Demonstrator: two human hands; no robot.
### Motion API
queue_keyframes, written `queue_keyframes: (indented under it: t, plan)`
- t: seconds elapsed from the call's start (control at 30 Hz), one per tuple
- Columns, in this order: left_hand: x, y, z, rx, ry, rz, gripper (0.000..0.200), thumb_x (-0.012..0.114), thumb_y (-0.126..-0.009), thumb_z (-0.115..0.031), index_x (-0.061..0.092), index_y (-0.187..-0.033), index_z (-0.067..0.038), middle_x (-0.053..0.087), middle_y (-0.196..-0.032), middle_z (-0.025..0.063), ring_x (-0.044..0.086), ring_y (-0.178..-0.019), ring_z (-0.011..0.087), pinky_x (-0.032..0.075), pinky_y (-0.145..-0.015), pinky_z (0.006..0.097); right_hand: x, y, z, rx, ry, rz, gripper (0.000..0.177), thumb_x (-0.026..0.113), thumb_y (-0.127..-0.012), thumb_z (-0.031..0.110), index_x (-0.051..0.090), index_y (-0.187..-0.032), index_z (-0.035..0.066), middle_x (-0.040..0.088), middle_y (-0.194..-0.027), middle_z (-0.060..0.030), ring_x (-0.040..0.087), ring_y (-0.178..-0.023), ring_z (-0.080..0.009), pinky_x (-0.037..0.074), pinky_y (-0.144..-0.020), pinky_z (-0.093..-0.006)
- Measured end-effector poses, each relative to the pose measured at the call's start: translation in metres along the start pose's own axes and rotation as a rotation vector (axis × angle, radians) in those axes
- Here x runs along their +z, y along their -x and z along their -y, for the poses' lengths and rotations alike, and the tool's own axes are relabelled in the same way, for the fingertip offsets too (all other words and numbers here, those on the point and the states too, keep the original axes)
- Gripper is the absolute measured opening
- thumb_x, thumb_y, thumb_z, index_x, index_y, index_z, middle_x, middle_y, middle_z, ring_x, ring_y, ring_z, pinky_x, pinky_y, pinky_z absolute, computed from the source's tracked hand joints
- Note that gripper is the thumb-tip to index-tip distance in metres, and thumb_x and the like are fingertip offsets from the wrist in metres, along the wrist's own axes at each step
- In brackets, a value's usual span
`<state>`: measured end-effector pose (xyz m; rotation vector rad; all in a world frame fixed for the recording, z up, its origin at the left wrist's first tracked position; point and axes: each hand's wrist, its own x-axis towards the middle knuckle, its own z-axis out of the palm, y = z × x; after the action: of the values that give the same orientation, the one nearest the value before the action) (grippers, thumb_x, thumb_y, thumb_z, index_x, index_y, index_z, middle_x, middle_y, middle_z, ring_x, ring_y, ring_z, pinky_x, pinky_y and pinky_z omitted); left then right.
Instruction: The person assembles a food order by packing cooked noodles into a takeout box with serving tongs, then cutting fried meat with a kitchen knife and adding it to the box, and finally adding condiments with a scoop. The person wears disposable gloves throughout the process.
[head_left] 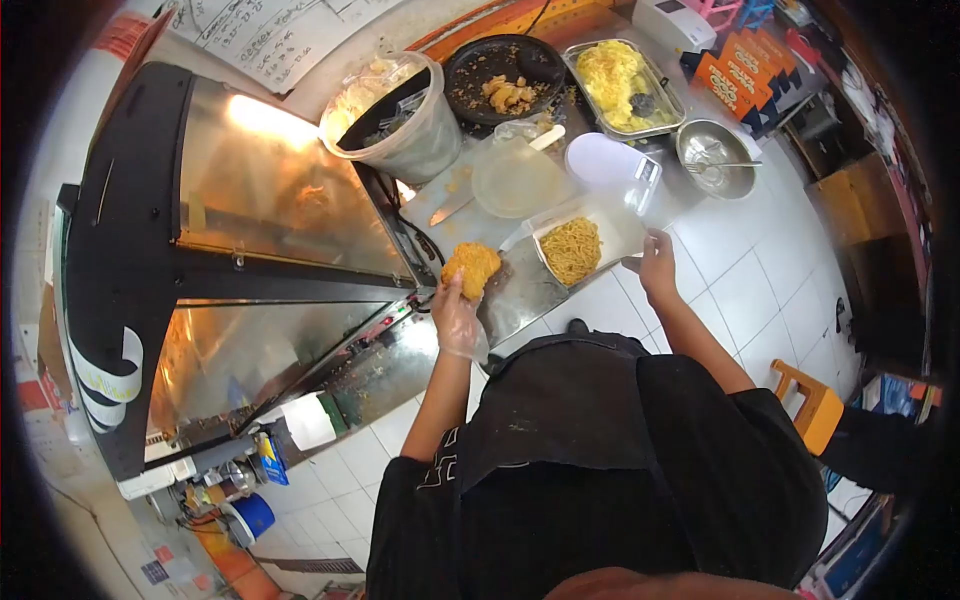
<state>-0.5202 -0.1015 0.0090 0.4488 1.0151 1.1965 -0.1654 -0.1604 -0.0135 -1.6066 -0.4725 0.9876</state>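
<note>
A piece of breaded fried chicken (473,266) is held in my left hand (455,312), which wears a clear plastic glove. It is up beside the corner of the glass warmer. My right hand (656,262) pinches the right edge of a white takeaway box (622,228), which lies open at the counter's near edge. A block of cooked noodles (569,250) fills its left part. Just behind the box are a translucent round lid or tub (515,178) and a white scale (607,160).
The lit glass warming cabinet (290,190) stands at left. Along the back are a clear plastic bucket (405,130), a black round pan (470,75) with food bits, a metal tray (640,122) of yellow food, and a steel bowl (722,182). An orange stool (808,405) stands at right.
</note>
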Motion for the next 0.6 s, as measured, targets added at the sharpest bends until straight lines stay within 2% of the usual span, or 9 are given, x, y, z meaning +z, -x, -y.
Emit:
queue_keyframes:
  t: [0.13, 0.2, 0.3, 0.33, 0.4, 0.43, 0.5, 0.57, 0.6]
  plan:
    - [0.001, -0.03, 0.016, 0.123, -0.043, -0.108, 0.035, 0.063, -0.099, -0.021, 0.055, -0.131, -0.008, 0.062, -0.124, 0.0043, 0.061, -0.111, 0.0164, 0.05, -0.088, 0.032, 0.002, 0.003, 0.001, 0.026, 0.003, 0.075, 0.033, 0.045, -0.103, 0.014, 0.04, -0.133, -0.001, 0.048, -0.12, -0.0189, 0.069, -0.084, -0.0287, 0.063, -0.07, -0.0352]
    - [0.006, -0.039, 0.015, 0.144, -0.028, -0.047, 0.033, 0.062, -0.1, -0.023, 0.057, -0.129, -0.008, 0.063, -0.119, 0.0028, 0.061, -0.104, 0.0131, 0.048, -0.087, 0.0268, -0.004, 0.015, 0.017, 0.089, 0.057, 0.12, 0.039, 0.051, -0.102, 0.016, 0.04, -0.135, 0.0, 0.047, -0.12, -0.0192, 0.067, -0.088, -0.0279, 0.06, -0.073, -0.0367]
    - [-0.006, -0.047, 0.012, 0.153, -0.284, -0.045, 0.039, 0.063, -0.1, -0.027, 0.055, -0.131, -0.005, 0.064, -0.118, 0.0039, 0.061, -0.105, 0.0129, 0.046, -0.088, 0.0248, -0.033, -0.005, -0.003, -0.302, 0.692, -0.032, 0.049, 0.061, -0.097, 0.02, 0.041, -0.138, 0.002, 0.046, -0.119, -0.0193, 0.057, -0.095, -0.0264, 0.05, -0.079, -0.0365]
    - [-0.017, -0.049, 0.014, 0.135, -0.378, -0.05, 0.042, 0.062, -0.1, -0.027, 0.054, -0.133, -0.003, 0.064, -0.119, 0.0049, 0.06, -0.106, 0.0132, 0.045, -0.09, 0.0247, -0.036, -0.012, 0.01, -0.533, 0.722, -0.103, 0.053, 0.065, -0.094, 0.022, 0.043, -0.138, 0.002, 0.046, -0.116, -0.0189, 0.047, -0.097, -0.0254, 0.043, -0.082, -0.0347]
    - [-0.033, -0.049, 0.03, 0.166, -0.506, -0.1, 0.043, 0.061, -0.101, -0.026, 0.053, -0.134, -0.001, 0.062, -0.111, 0.003, 0.057, -0.099, 0.0114, 0.043, -0.084, 0.0238, -0.043, -0.024, 0.054, -0.574, 0.685, -0.152, 0.048, 0.064, -0.096, 0.02, 0.045, -0.136, 0.002, 0.047, -0.119, -0.0162, 0.048, -0.1, -0.0241, 0.044, -0.079, -0.0334]
    - [-0.039, -0.048, 0.044, 0.216, -0.545, -0.143, 0.041, 0.061, -0.101, -0.025, 0.054, -0.133, -0.001, 0.061, -0.103, 0.0001, 0.054, -0.092, 0.0094, 0.041, -0.077, 0.0229, -0.035, -0.03, 0.083, -0.797, 0.649, -0.164, 0.04, 0.062, -0.097, 0.018, 0.05, -0.132, 0.003, 0.051, -0.12, -0.014, 0.052, -0.102, -0.022, 0.046, -0.08, -0.0326]
    - [-0.04, -0.036, 0.058, 0.238, -0.553, -0.174, 0.04, 0.062, -0.1, -0.024, 0.055, -0.133, -0.001, 0.06, -0.095, -0.0022, 0.052, -0.085, 0.0077, 0.041, -0.071, 0.0225, -0.022, -0.067, 0.122, -0.839, 0.459, 0.004, 0.028, 0.058, -0.099, 0.016, 0.057, -0.124, 0.002, 0.06, -0.114, -0.0133, 0.059, -0.101, -0.0196, 0.048, -0.083, -0.031]
    - [-0.022, -0.02, 0.05, 0.169, -0.469, -0.163, 0.042, 0.062, -0.1, -0.024, 0.054, -0.134, -0.001, 0.06, -0.097, -0.0009, 0.054, -0.087, 0.0086, 0.044, -0.072, 0.0237, 0.009, -0.091, 0.176, -0.702, 0.52, 0.192, 0.021, 0.056, -0.101, 0.016, 0.063, -0.116, 0.002, 0.066, -0.107, -0.0119, 0.063, -0.099, -0.0163, 0.049, -0.087, -0.0287]
    - [-0.012, -0.014, 0.043, 0.123, -0.417, -0.167, 0.043, 0.062, -0.1, -0.024, 0.054, -0.135, 0.0, 0.06, -0.098, -0.0001, 0.055, -0.088, 0.0091, 0.046, -0.073, 0.0243, 0.031, -0.1, 0.19, -0.709, 0.553, 0.325, 0.022, 0.056, -0.101, 0.017, 0.063, -0.116, 0.003, 0.067, -0.107, -0.0127, 0.064, -0.099, -0.0191, 0.05, -0.087, -0.0307]
